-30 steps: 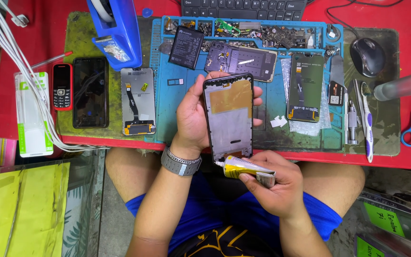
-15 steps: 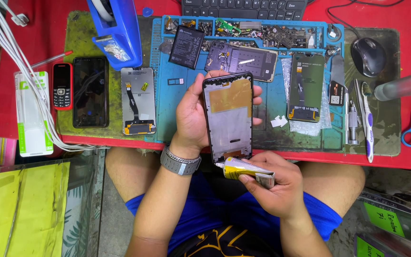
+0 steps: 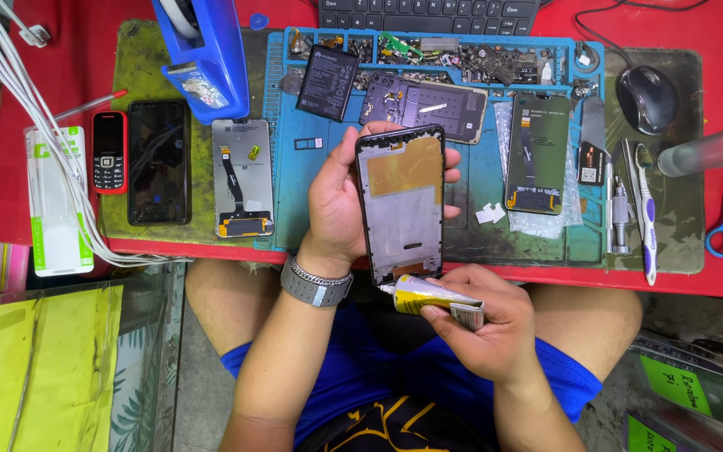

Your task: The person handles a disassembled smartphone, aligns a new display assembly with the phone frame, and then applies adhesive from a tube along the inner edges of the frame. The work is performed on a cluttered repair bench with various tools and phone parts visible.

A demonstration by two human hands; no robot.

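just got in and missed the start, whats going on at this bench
A person sits at a red table with a phone repair in hand. The left hand holds a bare phone frame upright over a blue mat. The right hand holds a small yellow glue tube, its nozzle at the frame's bottom edge. On the mat lie a battery, a back cover and two screens, with tools to the right.

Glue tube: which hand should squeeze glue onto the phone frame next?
Probably the right hand: it grips the glue tube, whose nozzle touches the bottom edge of the phone frame. The left hand is busy holding the frame.
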